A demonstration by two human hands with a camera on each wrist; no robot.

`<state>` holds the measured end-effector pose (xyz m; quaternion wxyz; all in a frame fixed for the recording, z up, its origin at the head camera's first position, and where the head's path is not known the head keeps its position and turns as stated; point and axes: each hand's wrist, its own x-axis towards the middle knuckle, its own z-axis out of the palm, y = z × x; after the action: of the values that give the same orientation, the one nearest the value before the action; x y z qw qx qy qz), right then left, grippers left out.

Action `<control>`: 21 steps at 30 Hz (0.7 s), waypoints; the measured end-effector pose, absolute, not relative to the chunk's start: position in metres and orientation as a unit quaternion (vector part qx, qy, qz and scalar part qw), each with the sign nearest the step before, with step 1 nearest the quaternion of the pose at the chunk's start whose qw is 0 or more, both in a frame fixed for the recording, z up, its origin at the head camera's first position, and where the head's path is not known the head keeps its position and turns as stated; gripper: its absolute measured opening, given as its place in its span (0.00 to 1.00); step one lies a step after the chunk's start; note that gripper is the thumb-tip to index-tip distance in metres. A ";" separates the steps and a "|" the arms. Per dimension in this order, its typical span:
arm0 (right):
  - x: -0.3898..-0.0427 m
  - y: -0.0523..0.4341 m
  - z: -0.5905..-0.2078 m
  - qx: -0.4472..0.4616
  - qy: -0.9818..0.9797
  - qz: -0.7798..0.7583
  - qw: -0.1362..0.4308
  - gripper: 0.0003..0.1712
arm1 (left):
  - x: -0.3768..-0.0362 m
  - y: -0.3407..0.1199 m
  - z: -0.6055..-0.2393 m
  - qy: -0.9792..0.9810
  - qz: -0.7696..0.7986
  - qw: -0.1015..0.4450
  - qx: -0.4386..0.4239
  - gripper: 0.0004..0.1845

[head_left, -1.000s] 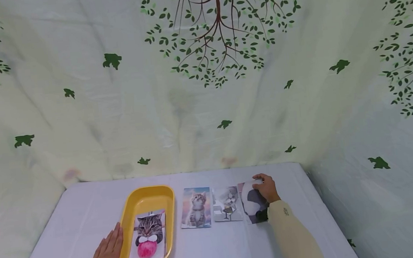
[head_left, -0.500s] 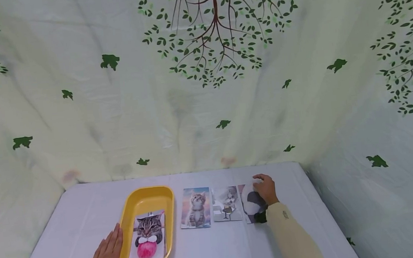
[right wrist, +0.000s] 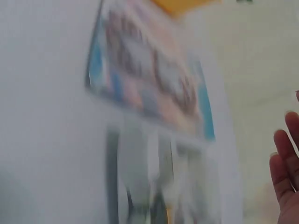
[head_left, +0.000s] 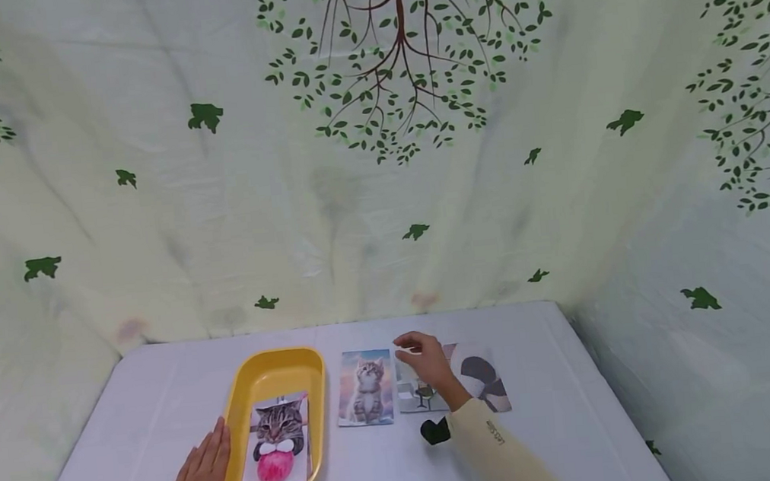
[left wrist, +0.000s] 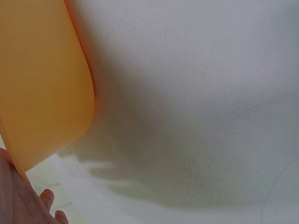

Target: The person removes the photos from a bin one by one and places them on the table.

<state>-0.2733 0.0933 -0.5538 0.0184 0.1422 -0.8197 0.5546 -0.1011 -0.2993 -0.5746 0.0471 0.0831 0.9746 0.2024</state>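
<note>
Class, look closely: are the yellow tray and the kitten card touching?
Apart. The head view shows a strip of white tabletop between the yellow tray and the kitten card.

At 7 o'clock, yellow tray [head_left: 279, 370] holding pink-ball cat card [head_left: 275, 441]; at 6 o'clock, flat kitten card [head_left: 365, 392], then partly hidden grey card [head_left: 416, 398]; at 5 o'clock, black-and-white card [head_left: 479, 376].

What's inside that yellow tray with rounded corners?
The yellow, round-cornered tray holds a rectangular picture card showing a striped cat and a pink ball. Slight edges suggest something beneath, but the card covers it.
</note>
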 end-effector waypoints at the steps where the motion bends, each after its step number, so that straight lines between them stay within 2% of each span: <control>1: -0.270 0.083 -0.553 0.160 -0.817 0.555 0.014 0.11 | -0.101 -0.299 -0.574 0.974 0.205 0.051 0.081 0.69; 4: -0.260 0.052 -0.549 0.185 -0.805 0.563 -0.013 0.10 | -0.102 -0.298 -0.571 0.972 0.215 0.066 0.072 0.69; 9: -0.242 0.002 -0.542 0.177 -0.809 0.557 -0.068 0.11 | -0.105 -0.296 -0.568 0.971 0.212 0.090 0.059 0.70; 15: -0.225 -0.045 -0.539 0.147 -0.815 0.547 -0.120 0.10 | -0.104 -0.296 -0.568 0.974 0.201 0.081 0.062 0.70; 21: -0.217 -0.073 -0.542 0.136 -0.809 0.555 -0.136 0.18 | -0.104 -0.296 -0.569 0.970 0.219 0.086 0.060 0.70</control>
<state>-0.2172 -0.0731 -0.5424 -0.1357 0.1360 -0.8092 0.5552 -0.1040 -0.2961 -0.5691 0.0862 0.0600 0.9701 0.2187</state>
